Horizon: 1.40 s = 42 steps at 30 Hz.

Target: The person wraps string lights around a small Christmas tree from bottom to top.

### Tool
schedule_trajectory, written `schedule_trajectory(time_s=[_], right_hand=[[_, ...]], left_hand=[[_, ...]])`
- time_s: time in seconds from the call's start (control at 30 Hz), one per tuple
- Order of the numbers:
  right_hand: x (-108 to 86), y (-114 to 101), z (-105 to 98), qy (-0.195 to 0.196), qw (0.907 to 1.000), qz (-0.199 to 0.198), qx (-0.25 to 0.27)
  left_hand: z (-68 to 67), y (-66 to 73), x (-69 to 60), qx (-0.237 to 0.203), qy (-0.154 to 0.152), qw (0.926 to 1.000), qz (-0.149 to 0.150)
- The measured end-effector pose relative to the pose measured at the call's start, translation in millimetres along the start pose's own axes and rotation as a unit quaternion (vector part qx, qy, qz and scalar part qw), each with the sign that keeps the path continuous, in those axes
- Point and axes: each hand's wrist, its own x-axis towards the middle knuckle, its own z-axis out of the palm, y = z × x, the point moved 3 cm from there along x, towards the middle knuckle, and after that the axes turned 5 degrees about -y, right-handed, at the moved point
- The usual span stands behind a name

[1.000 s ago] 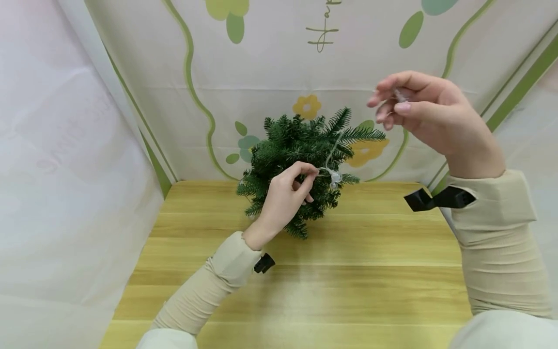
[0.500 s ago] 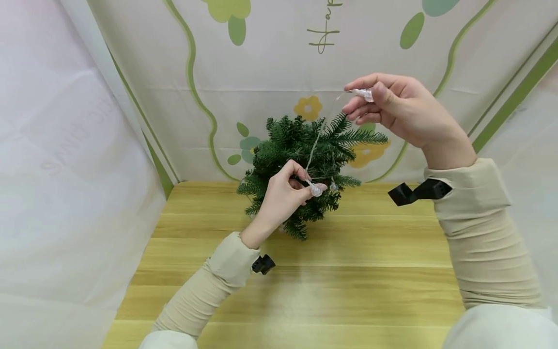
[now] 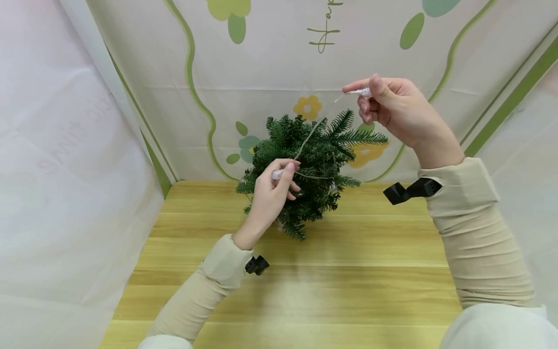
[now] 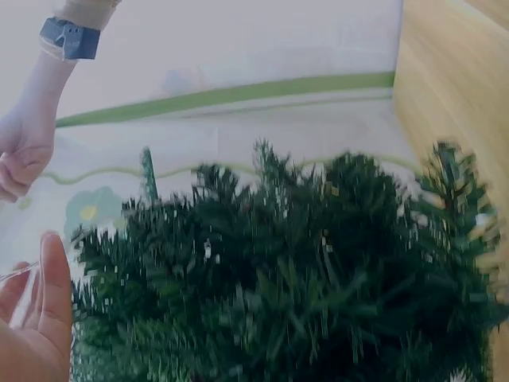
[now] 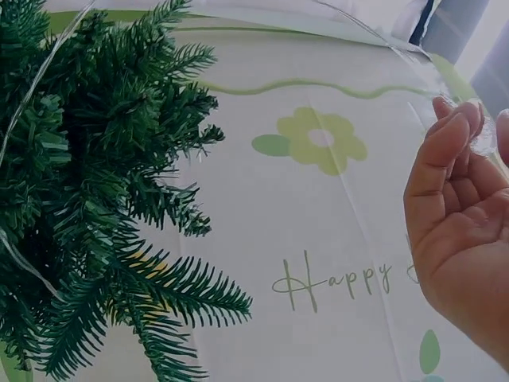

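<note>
A small green artificial fir tree (image 3: 279, 138) stands at the back of the table. My left hand (image 3: 268, 196), in front of its left side, pinches a clear wire of a string of lights (image 3: 307, 137), with a clear bulb (image 3: 277, 174) beside the thumb. Above and right of the tree, my right hand (image 3: 398, 111) pinches another clear bulb (image 3: 364, 91) of the same string between thumb and fingers. The wire runs between both hands over the branches. One more bulb (image 3: 333, 186) hangs against the tree's right side. In the right wrist view, my right hand (image 5: 457, 207) appears beyond the branches.
The wooden table (image 3: 305, 291) extends in front of the tree. A white printed backdrop (image 3: 270, 63) rises close behind it, and white fabric walls (image 3: 65, 194) flank both sides. One long branch (image 3: 364, 137) sticks out to the right below my right hand.
My right hand has moved left, toward the tree, with its bulb. The left hand has shifted slightly left, and a bulb now sits at its thumb. The wire between the hands looks straighter.
</note>
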Motion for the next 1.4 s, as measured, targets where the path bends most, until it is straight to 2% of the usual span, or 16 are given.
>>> schedule_trajectory(time_s=[0.17,0.27,0.4,0.67,0.87,0.97,1.2,1.4], right_hand=[[7.6,5.7,0.5,-0.016,0.9988,0.014,0.043],[13.8,9.0,2.2,-0.001,0.9972,0.019,0.072],[22.8,14.2,7.3,0.027,0.9963,0.016,0.080],[43.6,29.7,15.8,0.078,0.9960,0.024,0.036],[53.1,45.7,16.5,0.115,0.9865,0.078,0.087],[53.3,52.4,15.0,0.126,0.9832,0.097,0.090],[50.8,63.7,9.5,0.139,0.9845,0.106,-0.020],[47.9,70.5,7.2,0.147,0.9735,0.116,-0.131]], left_hand=[[-13.9,-1.6,-2.3,0.010,0.051,0.9986,-0.012],[-19.5,-1.7,-2.2,-0.005,0.061,0.9979,-0.020],[-26.5,-1.6,-1.8,-0.008,0.074,0.9968,-0.030],[-32.7,-3.9,-1.0,0.002,0.078,0.9957,-0.050],[-32.3,-7.6,0.3,-0.005,0.075,0.9954,-0.060],[-31.8,-8.1,0.4,-0.009,0.075,0.9950,-0.066],[-31.6,-9.6,0.2,-0.012,0.074,0.9950,-0.067],[-30.7,-11.3,0.3,-0.017,0.071,0.9951,-0.067]])
